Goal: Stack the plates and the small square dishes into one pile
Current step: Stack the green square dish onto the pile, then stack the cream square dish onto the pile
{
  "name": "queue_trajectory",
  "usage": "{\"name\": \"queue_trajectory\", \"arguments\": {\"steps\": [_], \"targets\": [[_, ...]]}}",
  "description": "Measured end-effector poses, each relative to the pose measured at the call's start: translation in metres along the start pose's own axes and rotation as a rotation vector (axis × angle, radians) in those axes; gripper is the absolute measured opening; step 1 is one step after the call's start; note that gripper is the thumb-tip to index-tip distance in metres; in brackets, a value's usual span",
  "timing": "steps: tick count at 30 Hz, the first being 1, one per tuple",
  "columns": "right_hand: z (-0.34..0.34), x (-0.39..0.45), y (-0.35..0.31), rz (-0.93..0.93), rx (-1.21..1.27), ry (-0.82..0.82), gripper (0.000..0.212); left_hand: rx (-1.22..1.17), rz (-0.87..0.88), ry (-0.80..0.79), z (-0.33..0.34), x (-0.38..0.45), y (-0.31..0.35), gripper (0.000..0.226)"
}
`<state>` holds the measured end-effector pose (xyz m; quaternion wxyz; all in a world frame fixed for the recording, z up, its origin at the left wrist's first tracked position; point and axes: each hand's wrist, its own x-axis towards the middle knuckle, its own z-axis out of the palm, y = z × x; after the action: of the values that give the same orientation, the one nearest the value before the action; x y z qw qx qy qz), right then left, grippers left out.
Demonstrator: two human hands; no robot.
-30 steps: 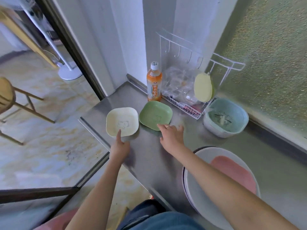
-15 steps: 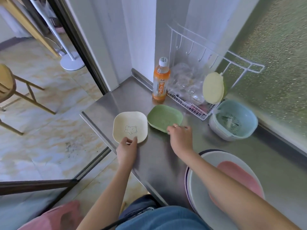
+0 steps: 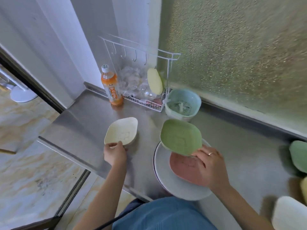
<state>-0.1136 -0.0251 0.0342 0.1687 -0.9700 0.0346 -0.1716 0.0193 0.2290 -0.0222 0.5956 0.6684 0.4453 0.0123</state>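
Left hand (image 3: 114, 154): fingers pinched on the near rim of the cream square dish (image 3: 122, 131); dish tilted, its far side touching the steel counter (image 3: 86, 120)
Right hand (image 3: 210, 163): fingers clamped on the near edge of the green square dish (image 3: 180, 136); dish up in the air, tipped, over the stack
Stack: pink square dish (image 3: 184, 166) sitting in the big white plate (image 3: 166, 180); darker plate rim showing just under it
Back corner: orange drink bottle (image 3: 111, 86) beside the wire rack (image 3: 146, 80); blue strainer bowl (image 3: 181, 103) just right of it

Green dish (image 3: 181, 136), cream dish (image 3: 122, 131), pink dish (image 3: 186, 166), orange bottle (image 3: 111, 86).
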Motion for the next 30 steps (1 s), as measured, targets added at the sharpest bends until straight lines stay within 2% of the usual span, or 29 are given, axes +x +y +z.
{"name": "queue_trajectory", "arguments": {"steps": [3,8,14,17,19,23,27,30], "targets": [[-0.016,-0.035,0.015,0.011,-0.010,-0.019,0.023,-0.038,0.016,0.018,0.011,-0.020,0.003,0.003],[-0.028,-0.051,0.022,-0.091,-0.024,-0.073,0.022,-0.128,0.025,0.012,0.023,-0.051,-0.002,0.015],[-0.024,-0.064,0.024,-0.123,-0.044,-0.230,0.018,-0.136,0.075,-0.003,0.027,-0.080,-0.005,0.005],[-0.026,-0.062,0.032,-0.099,0.022,-0.327,0.013,-0.126,0.096,-0.004,0.027,-0.091,-0.005,0.009],[-0.027,-0.056,0.037,-0.026,0.066,-0.386,0.032,-0.112,0.119,-0.008,0.027,-0.098,-0.005,0.009],[-0.014,-0.032,0.039,0.152,0.093,-0.353,0.062,-0.066,0.158,-0.038,0.030,-0.109,-0.006,0.006],[0.011,-0.017,0.035,0.115,-0.065,-0.497,0.071,-0.018,0.221,-0.089,0.029,-0.116,-0.007,0.007],[0.022,-0.019,0.034,0.086,-0.126,-0.513,0.071,0.005,0.277,-0.122,0.026,-0.121,-0.009,0.010]]}}
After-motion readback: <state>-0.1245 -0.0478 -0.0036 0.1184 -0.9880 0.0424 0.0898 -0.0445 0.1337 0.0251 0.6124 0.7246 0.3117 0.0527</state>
